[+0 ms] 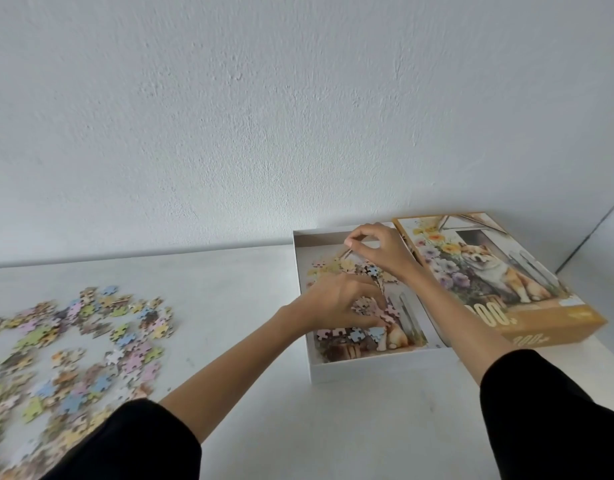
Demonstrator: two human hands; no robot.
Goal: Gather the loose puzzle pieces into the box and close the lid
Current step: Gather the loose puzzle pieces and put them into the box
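A wide scatter of loose pieces [73, 348] covers the counter [229, 289] at the lower left of the frame, pastel pink, green, blue and tan, spread from the left edge toward the middle; motion blur smears the nearest ones. Right of them lies a bare stretch of pale counter, and a white textured wall [298, 116] fills the whole upper half of the frame.

Two forearms in pushed-up black sleeves [132, 441] reach in from the bottom edge toward the box [367, 370], an open white tray at centre right. A printed picture sheet lines its floor, and a small heap of pieces lies on that sheet.

The left hand [336, 303] is inside the box, palm down, fingers curled over a clump of pieces in the middle of the tray; whether it grips them or only presses on them cannot be told. The right hand [378, 251] hovers over the far end of the box, thumb and forefinger pinched together, the other fingers loosely bent; what they pinch is too small to make out.

Just beside the box, at the right of the frame, lies the lid [489, 271], picture side up, showing a tan dog among flowers, with an orange side wall facing the camera. It looks to be touching the box's right wall.
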